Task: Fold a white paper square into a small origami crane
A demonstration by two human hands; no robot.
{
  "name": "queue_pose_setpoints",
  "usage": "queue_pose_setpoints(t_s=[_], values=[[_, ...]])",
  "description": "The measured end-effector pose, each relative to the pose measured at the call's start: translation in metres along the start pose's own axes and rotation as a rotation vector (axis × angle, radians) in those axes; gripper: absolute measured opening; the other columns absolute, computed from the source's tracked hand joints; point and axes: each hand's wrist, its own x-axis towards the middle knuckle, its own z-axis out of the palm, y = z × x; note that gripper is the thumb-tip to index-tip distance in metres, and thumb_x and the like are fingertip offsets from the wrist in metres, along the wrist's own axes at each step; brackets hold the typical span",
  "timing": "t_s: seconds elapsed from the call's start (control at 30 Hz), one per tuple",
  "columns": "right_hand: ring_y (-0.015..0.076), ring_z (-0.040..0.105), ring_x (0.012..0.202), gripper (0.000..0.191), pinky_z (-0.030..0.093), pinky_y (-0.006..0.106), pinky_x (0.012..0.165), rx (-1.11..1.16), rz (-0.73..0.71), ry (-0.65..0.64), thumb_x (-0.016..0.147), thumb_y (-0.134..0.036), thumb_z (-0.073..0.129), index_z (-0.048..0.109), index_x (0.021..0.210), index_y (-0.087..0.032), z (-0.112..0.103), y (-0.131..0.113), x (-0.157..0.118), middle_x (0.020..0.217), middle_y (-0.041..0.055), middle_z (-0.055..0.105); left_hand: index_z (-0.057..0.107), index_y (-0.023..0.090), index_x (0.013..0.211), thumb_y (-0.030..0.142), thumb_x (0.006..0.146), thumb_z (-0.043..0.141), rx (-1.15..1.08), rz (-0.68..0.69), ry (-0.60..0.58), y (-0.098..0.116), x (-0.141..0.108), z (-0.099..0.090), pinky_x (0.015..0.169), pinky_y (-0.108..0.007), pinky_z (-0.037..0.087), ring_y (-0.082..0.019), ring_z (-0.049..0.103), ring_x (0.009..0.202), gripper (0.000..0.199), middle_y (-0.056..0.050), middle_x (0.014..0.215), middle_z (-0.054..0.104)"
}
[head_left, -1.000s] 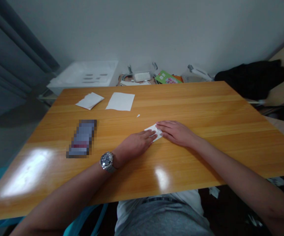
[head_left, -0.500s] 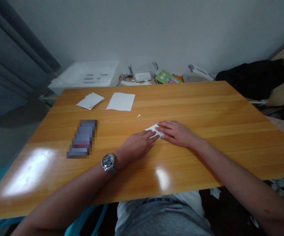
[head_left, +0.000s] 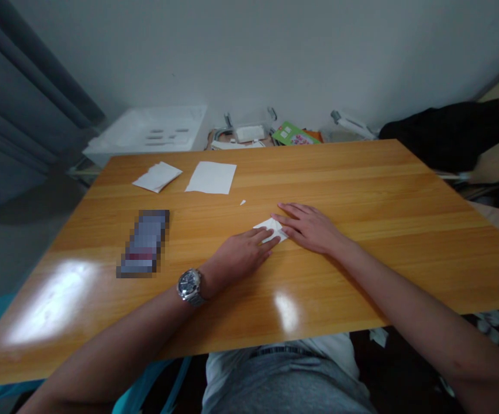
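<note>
Folded paper (head_left: 270, 231): I see it lying flat mid-table (head_left: 361, 190), pinned between both hands.
Left hand (head_left: 237, 257): fingers together, tips pressing the near edge so it can't slide.
Right hand (head_left: 309, 228): fingers slightly spread, flat on the far side, holding the fold down.
Spare sheets (head_left: 211, 177): parked well apart, far left.

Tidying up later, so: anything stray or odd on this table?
A tiny white scrap lies alone on the table, beyond the folded paper under both hands. Nothing else stands out.

Glossy wooden table (head_left: 361, 190); matt, seemingly paper folded sheet (head_left: 270, 228).
</note>
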Motion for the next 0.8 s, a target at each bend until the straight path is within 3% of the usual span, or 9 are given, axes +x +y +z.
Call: queue_pose_setpoints(t_s=[0.17,0.33,0.5,0.67,0.8], values=[[0.0284,0.047,0.145,0.05,0.04,0.05,0.118,0.026,0.047,0.017,0.109,-0.05,0.032,0.054,0.151,-0.034,0.003,-0.001,0.004,0.164,0.0041,0.043,0.044,0.021,0.153,0.035,0.11,0.039,-0.016,-0.031,-0.012,0.0,0.0,0.002,0.114,-0.04,0.048,-0.026,0.05,0.143,0.046,-0.01,0.152,0.054],[0.0254,0.047,0.146,0.052,0.04,0.049,0.119,0.148,0.037,0.085,0.11,-0.047,0.032,0.05,0.154,-0.026,0.005,0.005,-0.001,0.161,0.0092,0.047,0.047,0.025,0.151,0.041,0.109,0.042,-0.058,-0.058,-0.025,0.0,0.0,0.0,0.11,-0.04,0.051,-0.026,0.053,0.139,0.045,-0.008,0.153,0.054],[0.0274,0.043,0.149,0.046,0.035,0.057,0.12,0.197,-0.119,0.062,0.109,-0.044,0.04,0.051,0.153,-0.034,0.003,0.009,-0.01,0.163,0.0053,0.044,0.052,0.025,0.148,0.041,0.108,0.044,-0.08,-0.03,0.0,-0.006,-0.001,-0.006,0.118,-0.043,0.042,-0.025,0.053,0.139,0.044,-0.008,0.154,0.053],[0.0272,0.037,0.153,0.046,0.03,0.058,0.123,0.186,-0.146,0.008,0.107,-0.046,0.046,0.05,0.152,-0.038,-0.001,0.006,-0.013,0.167,0.0022,0.037,0.054,0.026,0.147,0.041,0.109,0.042,-0.099,-0.003,-0.004,-0.022,-0.006,-0.006,0.125,-0.046,0.032,-0.023,0.046,0.146,0.042,-0.006,0.158,0.05],[0.0252,0.033,0.155,0.05,0.023,0.061,0.124,0.168,-0.162,-0.048,0.108,-0.048,0.043,0.042,0.156,-0.037,-0.003,0.001,-0.013,0.168,0.0034,0.035,0.052,0.023,0.148,0.036,0.108,0.045,-0.133,-0.008,-0.024,-0.026,-0.008,-0.006,0.117,-0.042,0.043,-0.024,0.052,0.141,0.043,-0.01,0.157,0.05]])
